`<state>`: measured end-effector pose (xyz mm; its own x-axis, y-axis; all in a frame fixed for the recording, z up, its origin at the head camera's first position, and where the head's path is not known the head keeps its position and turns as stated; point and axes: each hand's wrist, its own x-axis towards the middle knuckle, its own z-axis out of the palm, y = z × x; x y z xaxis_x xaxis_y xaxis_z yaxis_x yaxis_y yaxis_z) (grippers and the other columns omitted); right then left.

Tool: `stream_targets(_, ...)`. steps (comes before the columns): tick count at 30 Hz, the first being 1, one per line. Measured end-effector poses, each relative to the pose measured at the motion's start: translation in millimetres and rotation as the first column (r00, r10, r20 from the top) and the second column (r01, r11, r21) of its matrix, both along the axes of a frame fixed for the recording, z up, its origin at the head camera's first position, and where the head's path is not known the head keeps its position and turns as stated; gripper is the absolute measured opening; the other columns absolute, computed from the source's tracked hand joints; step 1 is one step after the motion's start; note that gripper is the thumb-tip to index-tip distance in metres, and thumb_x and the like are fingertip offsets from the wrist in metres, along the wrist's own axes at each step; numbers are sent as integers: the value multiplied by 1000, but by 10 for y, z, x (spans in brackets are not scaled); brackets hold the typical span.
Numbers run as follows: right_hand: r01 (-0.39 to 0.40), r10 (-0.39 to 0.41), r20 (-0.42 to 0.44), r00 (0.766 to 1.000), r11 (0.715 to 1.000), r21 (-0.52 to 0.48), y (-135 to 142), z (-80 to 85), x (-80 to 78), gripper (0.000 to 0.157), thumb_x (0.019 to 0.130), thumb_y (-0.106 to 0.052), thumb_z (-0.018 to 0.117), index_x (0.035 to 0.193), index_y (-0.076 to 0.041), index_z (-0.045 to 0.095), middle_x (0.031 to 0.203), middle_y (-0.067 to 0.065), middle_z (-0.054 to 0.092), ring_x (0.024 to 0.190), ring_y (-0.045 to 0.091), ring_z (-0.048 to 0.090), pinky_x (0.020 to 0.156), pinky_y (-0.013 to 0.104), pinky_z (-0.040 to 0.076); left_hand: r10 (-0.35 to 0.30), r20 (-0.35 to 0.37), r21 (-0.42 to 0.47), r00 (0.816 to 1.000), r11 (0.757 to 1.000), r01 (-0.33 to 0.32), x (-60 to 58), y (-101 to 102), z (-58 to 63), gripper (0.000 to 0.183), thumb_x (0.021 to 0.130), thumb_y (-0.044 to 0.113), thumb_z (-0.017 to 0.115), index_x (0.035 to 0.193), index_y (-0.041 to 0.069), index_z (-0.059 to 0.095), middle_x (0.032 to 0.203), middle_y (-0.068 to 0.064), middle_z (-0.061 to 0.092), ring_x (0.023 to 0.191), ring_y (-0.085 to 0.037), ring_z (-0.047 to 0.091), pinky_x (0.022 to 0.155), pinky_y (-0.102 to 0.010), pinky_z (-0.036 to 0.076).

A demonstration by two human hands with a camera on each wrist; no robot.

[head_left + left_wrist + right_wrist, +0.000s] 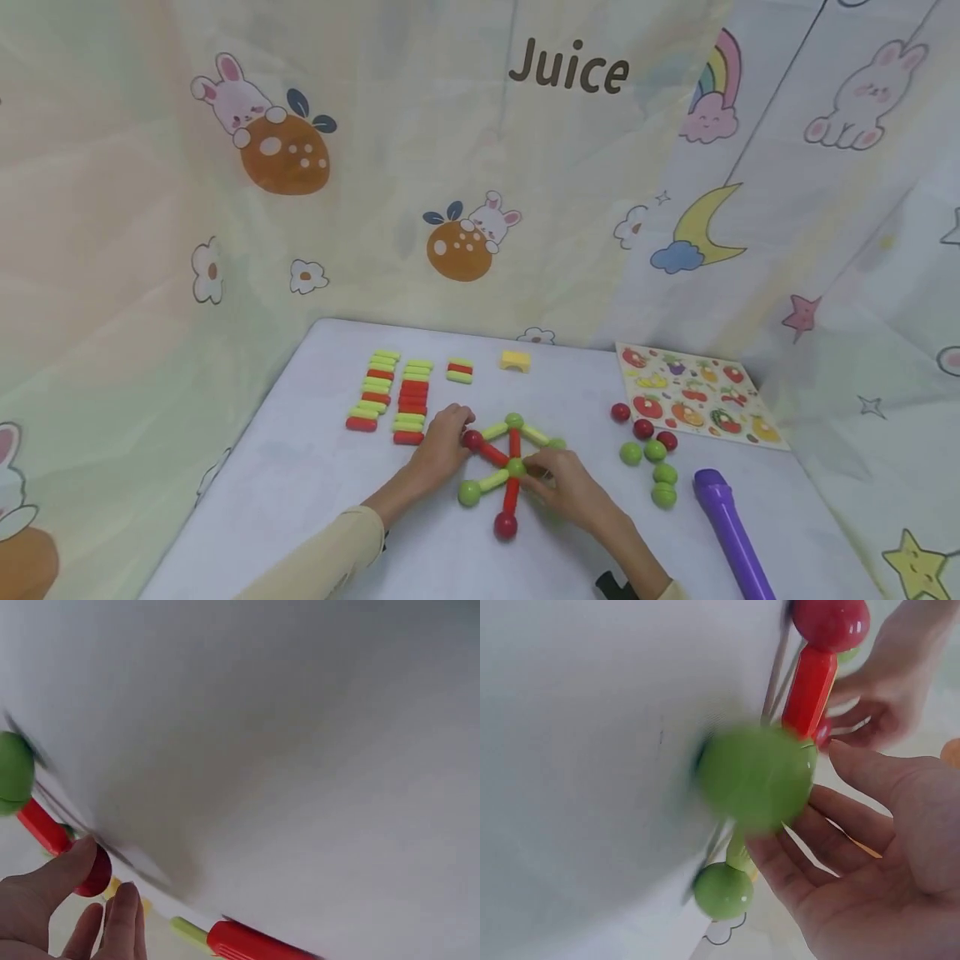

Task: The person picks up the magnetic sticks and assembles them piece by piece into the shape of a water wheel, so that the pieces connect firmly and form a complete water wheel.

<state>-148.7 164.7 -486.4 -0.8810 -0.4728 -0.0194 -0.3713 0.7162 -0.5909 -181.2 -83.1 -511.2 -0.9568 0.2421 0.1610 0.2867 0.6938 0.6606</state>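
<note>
A spoked frame of red and light-green sticks and balls lies on the table. My left hand (pixel 442 444) pinches its upper-left red ball (pixel 472 440) between thumb and fingers; the left wrist view shows the thumb (pixel 69 874) against that ball. At the hub, my right hand (pixel 572 492) has thumb and index finger about the central green ball (pixel 515 467), its other fingers loosely extended. A red stick (pixel 511 497) runs from the hub to a red ball (pixel 506 526). In the right wrist view, a blurred green ball (pixel 754 780) partly hides the hub.
Rows of red and light-green sticks (pixel 414 389) lie at the left, beside a yellow arch block (pixel 515 361). Loose red balls (pixel 642 429) and green balls (pixel 631 453) sit at the right, near a fruit-picture board (pixel 693 396) and a purple microphone-shaped object (pixel 731 529).
</note>
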Motion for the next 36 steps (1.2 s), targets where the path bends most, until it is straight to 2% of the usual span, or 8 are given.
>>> stream_targets(6, -24, 24, 6, 1000, 999, -38, 138, 46, -25, 27, 98, -15, 80, 123, -6, 78, 104, -4, 79, 92, 6, 71, 81, 24, 61, -46, 105, 0, 993, 999, 46, -438, -18, 175, 43, 95, 0, 78, 137, 1, 66, 133, -14, 68, 125, -31, 62, 108, -48, 56)
stream_targets(11, 13, -29, -130, 991, 993, -120, 285, 20, -50, 22, 98, -10, 79, 119, -4, 78, 102, -4, 79, 89, 4, 70, 80, 26, 62, 48, 61, -96, 997, 995, -42, -801, -164, 296, 39, 100, -6, 66, 139, -4, 64, 140, -21, 65, 137, -38, 57, 117, -52, 48)
stream_targets(15, 41, -72, -186, 980, 986, -164, 352, -13, -87, 21, 97, -8, 80, 117, -5, 78, 103, -2, 79, 92, 8, 72, 81, 30, 63, 114, 87, -198, 990, 976, -95, -986, -197, 253, 33, 105, -3, 60, 137, -5, 66, 137, -20, 66, 132, -35, 59, 116, -49, 50)
stream_targets(20, 72, -101, -226, 969, 989, -133, 374, -58, -161, 24, 94, -7, 83, 118, -9, 79, 113, 2, 77, 105, 19, 72, 91, 42, 63, 84, 21, -310, 996, 948, -74, -1070, -132, 122, 22, 103, -3, 64, 123, -3, 74, 115, -16, 68, 111, -30, 62, 103, -42, 57)
stream_targets(24, 32, -47, -249, 967, 998, -62, 360, -94, -220, 27, 93, -6, 84, 120, -9, 79, 124, 5, 74, 119, 26, 68, 102, 49, 59, 52, -82, -325, 995, 943, -76, -992, -109, 34, 13, 101, -5, 64, 108, -4, 75, 99, -14, 65, 97, -29, 60, 92, -41, 59)
stream_targets(28, -5, -6, -230, 973, 999, -46, 358, -143, -251, 28, 94, -6, 83, 121, -9, 79, 131, 9, 73, 125, 29, 66, 106, 53, 56, 69, -85, -199, 994, 976, -85, -829, -102, 5, 12, 98, -9, 62, 103, -7, 74, 96, -16, 68, 92, -28, 63, 88, -43, 60)
stream_targets(32, 2, -18, -210, 978, 997, -75, 392, -192, -250, 27, 95, -7, 83, 121, -8, 79, 132, 10, 73, 126, 30, 67, 106, 54, 56, 129, 6, 12, 992, 992, -129, -610, -104, 96, 14, 95, -7, 70, 107, -5, 77, 101, -16, 75, 93, -27, 68, 88, -43, 63)
stream_targets(36, 41, -58, -202, 978, 996, -83, 449, -242, -246, 24, 94, -7, 83, 118, -10, 79, 125, 5, 73, 116, 24, 71, 100, 46, 60, 175, 230, 180, 957, 959, -219, -316, -112, 231, 20, 94, 2, 80, 114, 0, 78, 103, -10, 74, 93, -24, 67, 82, -38, 64)
